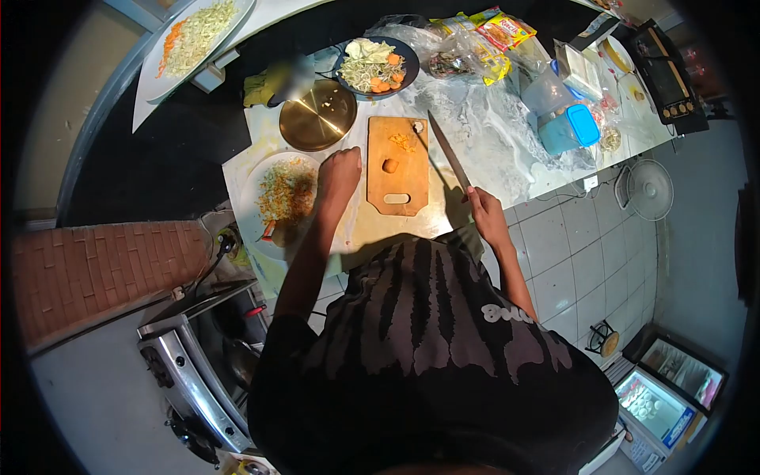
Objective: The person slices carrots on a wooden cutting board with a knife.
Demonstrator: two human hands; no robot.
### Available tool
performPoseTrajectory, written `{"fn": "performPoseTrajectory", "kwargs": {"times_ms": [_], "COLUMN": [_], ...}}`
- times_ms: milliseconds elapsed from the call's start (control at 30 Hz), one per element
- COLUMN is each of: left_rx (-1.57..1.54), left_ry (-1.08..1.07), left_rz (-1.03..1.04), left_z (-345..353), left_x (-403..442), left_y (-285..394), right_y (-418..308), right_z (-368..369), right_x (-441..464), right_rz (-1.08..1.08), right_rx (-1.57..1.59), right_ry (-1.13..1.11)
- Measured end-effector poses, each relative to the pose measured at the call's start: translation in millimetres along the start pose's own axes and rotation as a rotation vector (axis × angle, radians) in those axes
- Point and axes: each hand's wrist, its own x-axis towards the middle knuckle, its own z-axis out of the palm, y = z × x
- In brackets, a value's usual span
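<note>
My right hand (484, 212) grips the handle of a long kitchen knife (449, 152), its blade pointing up and away, just right of the wooden cutting board (397, 180). On the board lie a brownish-orange lump (390, 165), some small chopped orange bits (402, 142) and a small whitish piece near the far right corner. My left hand (340, 172) is closed in a fist between the board and a white plate (247, 186); anything inside it is hidden. Finely chopped orange, white and green food (277, 190) covers that plate, partly in shadow.
Behind the left hand sits a round gold-coloured pan or lid (318, 115). A dark pan (408, 77) holds sprouts, carrot slices and cabbage. Seasoning packets (505, 32), a blue-lidded container (582, 125) and a toaster oven (665, 75) stand rightward. A stove (186, 388) is lower left.
</note>
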Motion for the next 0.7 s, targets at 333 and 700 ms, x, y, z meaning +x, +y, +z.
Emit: {"fn": "performPoseTrajectory", "kwargs": {"times_ms": [333,700], "left_rx": [-0.405,-0.24], "left_ry": [-0.057,0.091], "left_rz": [-0.176,-0.034], "left_z": [-26,13], "left_x": [31,-20], "left_y": [31,85], "right_y": [4,-9], "right_z": [-5,3], "right_x": [-1,-8], "right_rz": [0.062,-0.004], "right_rx": [0.008,-0.07], "right_ry": [0.03,-0.109]}}
